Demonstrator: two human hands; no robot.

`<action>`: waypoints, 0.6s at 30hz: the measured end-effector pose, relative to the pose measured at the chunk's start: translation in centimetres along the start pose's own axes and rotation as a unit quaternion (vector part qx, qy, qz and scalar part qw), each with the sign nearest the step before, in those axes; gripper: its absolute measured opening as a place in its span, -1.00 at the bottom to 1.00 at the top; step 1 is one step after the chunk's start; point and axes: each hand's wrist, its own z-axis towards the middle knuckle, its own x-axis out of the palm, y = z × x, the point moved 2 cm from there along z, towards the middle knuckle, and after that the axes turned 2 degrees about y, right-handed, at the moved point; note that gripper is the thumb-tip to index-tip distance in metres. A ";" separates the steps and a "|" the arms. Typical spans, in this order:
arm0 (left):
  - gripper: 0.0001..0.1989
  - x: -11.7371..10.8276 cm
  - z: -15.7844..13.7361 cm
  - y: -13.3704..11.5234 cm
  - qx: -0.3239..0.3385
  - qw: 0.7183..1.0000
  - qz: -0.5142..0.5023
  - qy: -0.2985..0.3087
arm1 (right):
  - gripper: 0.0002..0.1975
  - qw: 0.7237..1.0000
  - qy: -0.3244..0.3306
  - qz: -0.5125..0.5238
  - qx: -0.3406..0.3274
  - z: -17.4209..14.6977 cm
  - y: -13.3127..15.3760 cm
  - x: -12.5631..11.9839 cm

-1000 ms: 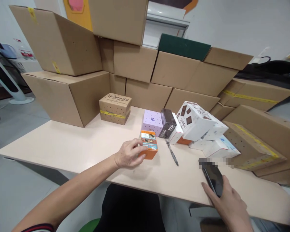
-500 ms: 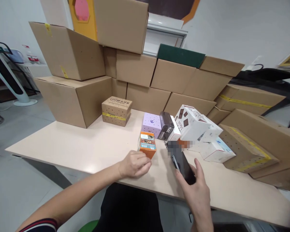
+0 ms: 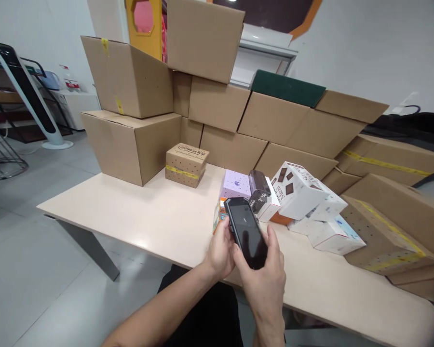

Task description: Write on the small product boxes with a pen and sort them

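Note:
In the head view, a black phone-like handheld device (image 3: 246,231) with a dark screen is held above the front of the table. My right hand (image 3: 264,274) grips its lower right side, thumb lying near the bottom left edge of the screen. My left hand (image 3: 220,250) cups the device's left edge, its fingers partly hidden behind it. Just beyond the hands stands a small orange printed box (image 3: 222,208), mostly covered by the device. Behind that sit a lilac box (image 3: 236,181) and a dark box (image 3: 259,188) side by side.
White printed boxes (image 3: 298,190) are piled on the right of the table (image 3: 141,217). A small brown carton (image 3: 186,166) with yellow tape stands left of centre. Large cardboard boxes (image 3: 110,144) form a wall behind, and taped cartons (image 3: 390,236) lie at the far right.
My right hand has brought the device left and turned its screen towards me. My left hand has gone from a fist by the orange box to the device's left side. The view has swung left.

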 end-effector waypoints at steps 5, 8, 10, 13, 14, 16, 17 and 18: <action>-0.64 0.0 0.2 0.2 0.007 1.000 -0.008 -0.004 | -0.13 1.000 0.002 -0.016 -0.015 0.3 -0.2 0.0; -0.63 0.3 0.4 0.2 -0.013 1.000 -0.012 -0.013 | -0.14 0.999 -0.002 -0.026 -0.027 0.5 -0.3 -0.1; -0.63 0.5 0.5 0.1 -0.025 1.000 -0.014 -0.014 | -0.15 0.999 -0.002 -0.032 -0.033 0.7 -0.3 -0.1; -0.62 0.6 0.6 0.0 -0.028 0.999 -0.016 -0.012 | -0.15 0.998 -0.002 -0.038 -0.040 0.9 -0.3 -0.2; -0.62 0.6 0.6 0.0 -0.028 0.999 -0.017 -0.014 | -0.15 0.998 0.000 -0.040 -0.040 0.9 -0.3 -0.1; -0.62 0.5 0.7 -0.1 -0.029 0.999 -0.019 -0.021 | -0.14 0.998 0.004 -0.042 -0.040 1.0 -0.3 -0.1; -0.62 0.4 0.8 -0.1 -0.030 0.999 -0.019 -0.023 | -0.14 0.998 0.006 -0.043 -0.041 1.0 -0.3 -0.1; -0.62 0.3 0.8 -0.1 -0.031 0.999 -0.019 -0.024 | -0.15 0.998 0.007 -0.044 -0.043 1.1 -0.3 0.0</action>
